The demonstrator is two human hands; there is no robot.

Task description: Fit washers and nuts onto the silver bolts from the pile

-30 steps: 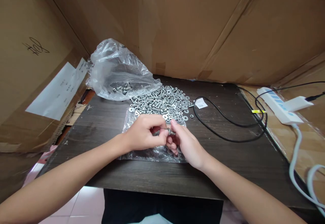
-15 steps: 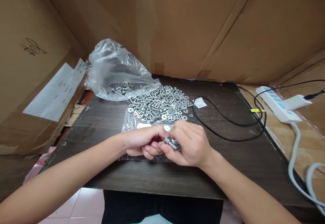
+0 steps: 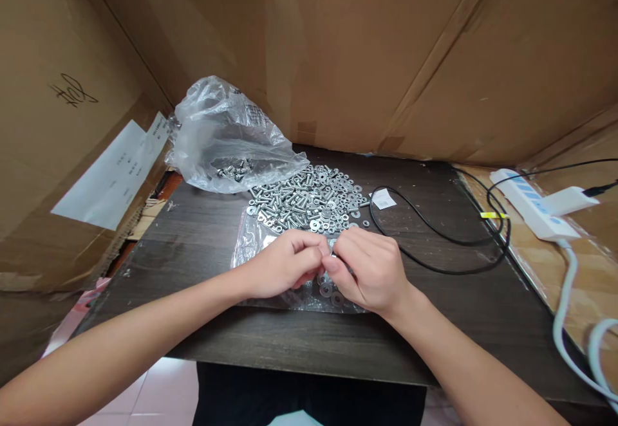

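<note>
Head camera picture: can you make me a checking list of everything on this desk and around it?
Surface: dark wooden table.
Job's things: pile of screws and washers; flat clear bag under the hands.
Clutter: crumpled plastic bag with some screws inside; small white tag.
Hands: left hand and right hand meet fingertip to fingertip, pinching something too small to tell.
Cables: black cable; white power strip.
Surroundings: cardboard walls.

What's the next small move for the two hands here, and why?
Probably a fingertip twist: the left hand and right hand meet fingertip to fingertip over the flat clear bag, pinching something small and mostly hidden. Loose washers lie just below, the pile of screws just beyond.
</note>
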